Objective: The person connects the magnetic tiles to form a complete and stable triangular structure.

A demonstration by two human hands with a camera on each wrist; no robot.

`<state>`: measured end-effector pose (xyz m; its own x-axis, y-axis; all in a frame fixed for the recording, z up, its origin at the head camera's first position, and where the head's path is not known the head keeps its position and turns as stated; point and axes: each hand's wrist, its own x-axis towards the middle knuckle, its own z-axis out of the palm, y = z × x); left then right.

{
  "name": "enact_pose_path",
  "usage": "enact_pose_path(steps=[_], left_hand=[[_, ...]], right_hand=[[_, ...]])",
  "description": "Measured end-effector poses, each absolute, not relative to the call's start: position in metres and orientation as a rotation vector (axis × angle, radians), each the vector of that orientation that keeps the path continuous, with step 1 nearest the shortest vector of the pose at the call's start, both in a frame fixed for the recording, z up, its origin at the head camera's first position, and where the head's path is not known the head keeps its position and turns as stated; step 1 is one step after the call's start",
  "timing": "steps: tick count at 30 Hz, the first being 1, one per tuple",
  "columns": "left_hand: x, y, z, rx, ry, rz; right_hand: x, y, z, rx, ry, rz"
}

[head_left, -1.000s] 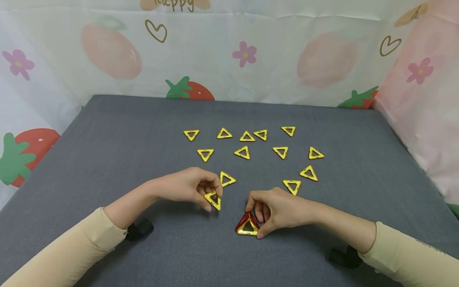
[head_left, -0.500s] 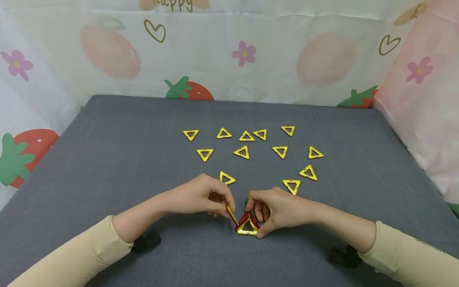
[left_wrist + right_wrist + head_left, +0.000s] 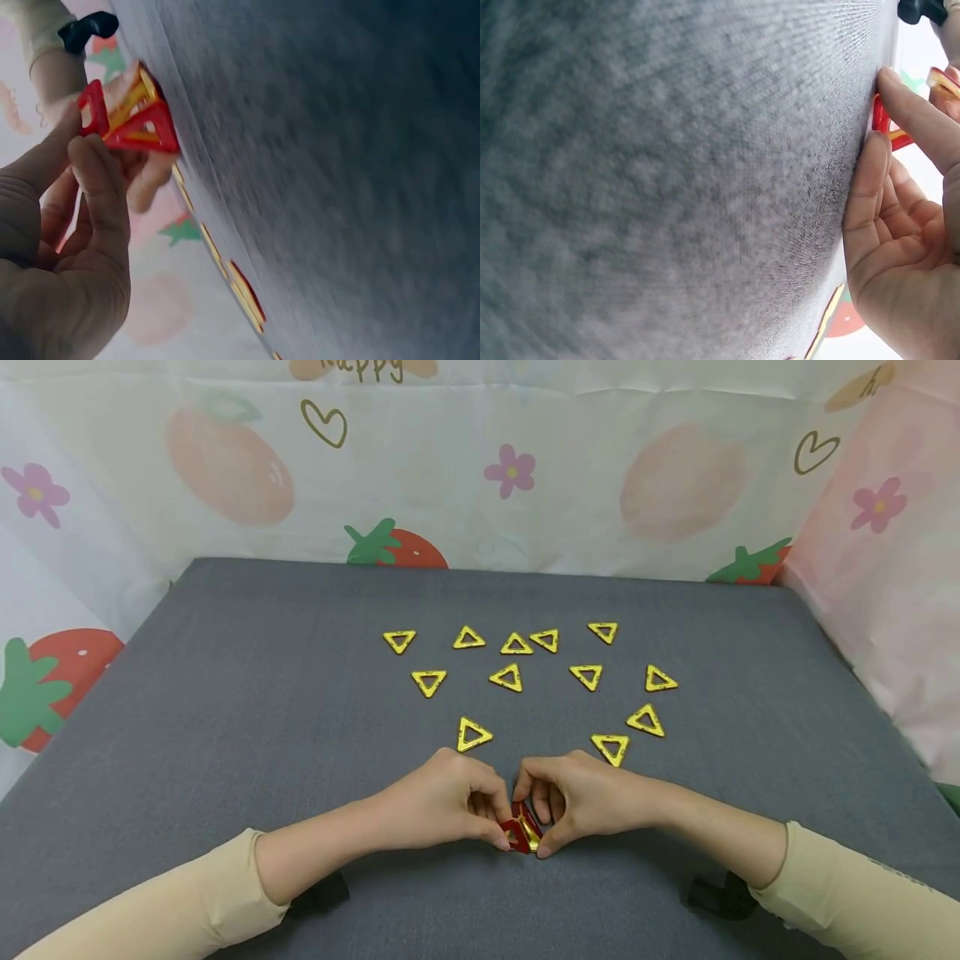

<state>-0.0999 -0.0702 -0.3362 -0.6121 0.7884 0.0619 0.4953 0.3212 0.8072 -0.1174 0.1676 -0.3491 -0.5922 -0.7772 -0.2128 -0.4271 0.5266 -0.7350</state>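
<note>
My left hand (image 3: 450,800) pinches a triangular magnetic tile (image 3: 514,836), its red side turned toward the head camera. Right beside it stand a few joined triangular tiles (image 3: 531,817), red outside with yellow showing, tilted up from the table. Thumb and index finger of my right hand (image 3: 581,797) grip these joined tiles from the right. In the left wrist view the pinched tile (image 3: 93,109) lies close to the joined tiles (image 3: 154,129); whether they touch I cannot tell. The right wrist view shows a red tile edge (image 3: 881,116) between the right fingertips.
Several yellow triangular tiles lie flat and scattered beyond the hands; the nearest are one tile (image 3: 472,735) behind the left hand and another tile (image 3: 611,748) behind the right. Grey cloth (image 3: 300,635) covers the table. A printed curtain (image 3: 450,468) hangs behind.
My left hand has moved right and toward me, bringing its tile from apart to the joined tiles and turning its red side up. The right hand has stayed in place.
</note>
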Motion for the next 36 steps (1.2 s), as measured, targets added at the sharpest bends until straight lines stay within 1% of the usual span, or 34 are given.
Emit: enact_pose_path(steps=[12, 36], left_hand=[[-0.09, -0.06, -0.34, 1.059, 2.353, 1.142], [-0.094, -0.058, -0.345, 0.953, 2.315, 1.14]], right_hand=[[-0.118, 0.168, -0.349, -0.986, 2.244, -0.878], [-0.117, 0.169, -0.35, -0.979, 2.239, -0.899]])
